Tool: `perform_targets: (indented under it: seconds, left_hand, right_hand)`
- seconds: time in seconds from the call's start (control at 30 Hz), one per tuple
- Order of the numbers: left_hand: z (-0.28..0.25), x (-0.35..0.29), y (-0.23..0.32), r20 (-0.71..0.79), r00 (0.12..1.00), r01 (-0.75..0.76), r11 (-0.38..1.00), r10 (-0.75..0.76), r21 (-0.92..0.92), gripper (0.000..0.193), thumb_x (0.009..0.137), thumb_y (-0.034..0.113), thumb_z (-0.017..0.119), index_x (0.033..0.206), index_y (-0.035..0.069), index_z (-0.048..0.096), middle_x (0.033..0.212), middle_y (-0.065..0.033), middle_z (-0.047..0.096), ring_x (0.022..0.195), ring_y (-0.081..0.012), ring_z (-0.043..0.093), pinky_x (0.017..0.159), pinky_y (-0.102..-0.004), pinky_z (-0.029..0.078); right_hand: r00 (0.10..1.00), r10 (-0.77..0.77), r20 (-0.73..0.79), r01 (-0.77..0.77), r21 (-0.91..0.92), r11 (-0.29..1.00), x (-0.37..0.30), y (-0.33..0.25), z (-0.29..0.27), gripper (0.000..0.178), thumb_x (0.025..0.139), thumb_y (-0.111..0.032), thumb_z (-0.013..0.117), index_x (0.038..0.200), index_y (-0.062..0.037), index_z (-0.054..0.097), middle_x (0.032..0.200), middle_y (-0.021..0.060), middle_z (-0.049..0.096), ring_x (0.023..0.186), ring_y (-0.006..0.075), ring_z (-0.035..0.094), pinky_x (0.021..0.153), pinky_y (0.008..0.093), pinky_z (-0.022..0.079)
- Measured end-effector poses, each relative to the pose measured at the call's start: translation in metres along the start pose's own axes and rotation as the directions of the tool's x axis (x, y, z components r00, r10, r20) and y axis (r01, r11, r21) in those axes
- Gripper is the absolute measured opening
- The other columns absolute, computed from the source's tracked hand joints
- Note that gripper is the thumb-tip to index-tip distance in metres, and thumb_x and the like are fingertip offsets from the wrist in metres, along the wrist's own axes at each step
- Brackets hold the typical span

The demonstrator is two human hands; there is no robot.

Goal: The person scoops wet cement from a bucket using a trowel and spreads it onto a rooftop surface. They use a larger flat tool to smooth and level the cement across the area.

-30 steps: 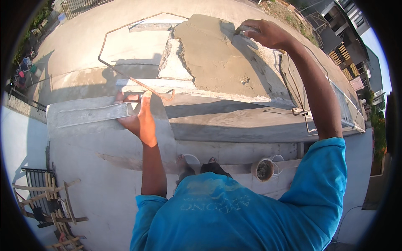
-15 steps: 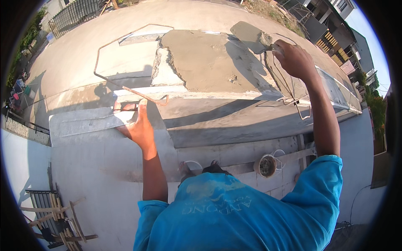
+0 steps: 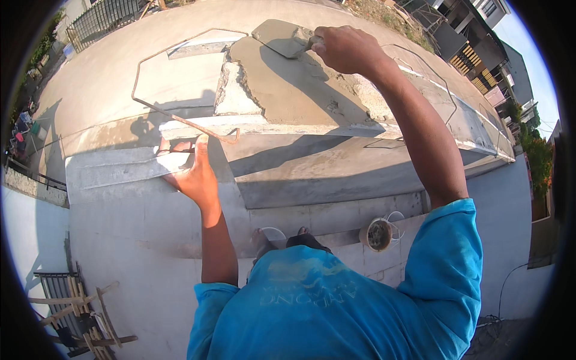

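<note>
My right hand (image 3: 345, 49) is closed round the handle of a pointing-style trowel (image 3: 277, 37), whose broad blade is coated in grey mortar. The blade lies over the far part of the wet mortar layer (image 3: 288, 90) on top of a raised slab. A lump of mortar sits near the handle end. My left hand (image 3: 191, 171) is at the slab's near left edge, its fingers and thumb curled round the end of a flat, pale grey tool (image 3: 120, 171); its handle is mostly hidden. Just above that hand is the hooked end of a bent rusty rod (image 3: 180, 125).
A white strip (image 3: 288, 128) runs along the slab's near edge. More bent rods (image 3: 450, 90) stand at the right. Below, a bucket (image 3: 379, 234) with mortar stands near my feet. Wooden pieces (image 3: 84, 312) lean at lower left. Pavement (image 3: 120, 66) stretches beyond the slab.
My right hand has swept the trowel leftward across the mortar, from its right side toward the far left. My left hand stays in nearly the same place with its grip unchanged.
</note>
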State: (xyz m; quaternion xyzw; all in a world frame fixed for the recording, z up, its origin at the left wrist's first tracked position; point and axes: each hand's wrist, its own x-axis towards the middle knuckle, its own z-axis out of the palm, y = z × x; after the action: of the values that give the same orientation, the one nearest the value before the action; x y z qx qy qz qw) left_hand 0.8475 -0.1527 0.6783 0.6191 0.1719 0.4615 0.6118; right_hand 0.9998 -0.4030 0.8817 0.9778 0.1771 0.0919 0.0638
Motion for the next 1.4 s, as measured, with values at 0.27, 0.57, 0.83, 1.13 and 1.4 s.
perform_targets:
  seconds: [0.27, 0.57, 0.83, 1.13, 1.4]
  left_hand:
    - [-0.065, -0.007, 0.009, -0.150, 0.985, 0.048, 0.964, -0.090, -0.260, 0.040, 0.106, 0.044, 0.049, 0.116, 0.005, 0.057, 0.078, -0.0036, 0.054, 0.063, -0.0133, 0.050, 0.058, -0.0287, 0.045]
    - [-0.070, -0.009, 0.087, 0.264, 0.799, -0.112, 0.564, 0.541, -0.818, 0.046, 0.107, 0.049, 0.038, 0.078, 0.014, 0.044, 0.058, -0.0006, 0.042, 0.045, -0.0128, 0.036, 0.044, -0.0294, 0.036]
    - [-0.049, 0.043, 0.073, 0.292, 0.924, 0.033, 0.710, 0.247, -0.703, 0.040, 0.103, 0.038, 0.041, 0.076, 0.009, 0.047, 0.072, -0.0110, 0.052, 0.072, -0.0283, 0.058, 0.073, -0.0460, 0.052]
    - [0.012, 0.053, 0.104, 0.416, 0.791, 0.058, 0.622, 0.449, -0.781, 0.041, 0.102, 0.040, 0.044, 0.078, 0.007, 0.049, 0.069, -0.0106, 0.048, 0.065, -0.0238, 0.047, 0.067, -0.0432, 0.045]
    - [0.064, -0.003, 0.133, 0.342, 0.739, -0.125, 0.617, 0.580, -0.777, 0.049, 0.105, 0.047, 0.036, 0.080, 0.009, 0.053, 0.056, -0.0036, 0.049, 0.045, -0.0181, 0.044, 0.050, -0.0374, 0.048]
  right_hand:
    - [0.954, -0.110, 0.279, -0.164, 0.793, 0.587, -0.055, 0.016, -0.044, 0.047, 0.103, -0.037, 0.047, 0.131, -0.0010, 0.058, 0.084, 0.0053, 0.057, 0.061, 0.0121, 0.055, 0.054, 0.0318, 0.049]
    - [0.859, -0.468, 0.208, -0.386, 0.864, -0.324, -0.156, -0.071, -0.035, 0.035, 0.106, -0.036, 0.052, 0.119, -0.0041, 0.049, 0.084, 0.0056, 0.056, 0.055, 0.0130, 0.058, 0.044, 0.0286, 0.049]
    - [0.842, -0.527, -0.117, 0.074, 0.992, -0.101, -0.184, -0.055, -0.021, 0.026, 0.103, -0.024, 0.050, 0.113, -0.0015, 0.044, 0.076, 0.0125, 0.060, 0.050, 0.0210, 0.063, 0.051, 0.0360, 0.049]
    - [0.800, -0.594, 0.089, 0.003, 0.988, 0.152, -0.241, 0.029, 0.004, 0.033, 0.104, -0.028, 0.050, 0.126, -0.0036, 0.049, 0.082, 0.0153, 0.063, 0.069, 0.0277, 0.065, 0.066, 0.0409, 0.050]
    - [0.852, 0.071, -0.519, 0.474, 0.821, 0.319, -0.220, 0.000, 0.004, 0.032, 0.094, -0.017, 0.063, 0.116, 0.0027, 0.049, 0.103, 0.0187, 0.053, 0.086, 0.0277, 0.059, 0.076, 0.0369, 0.048]
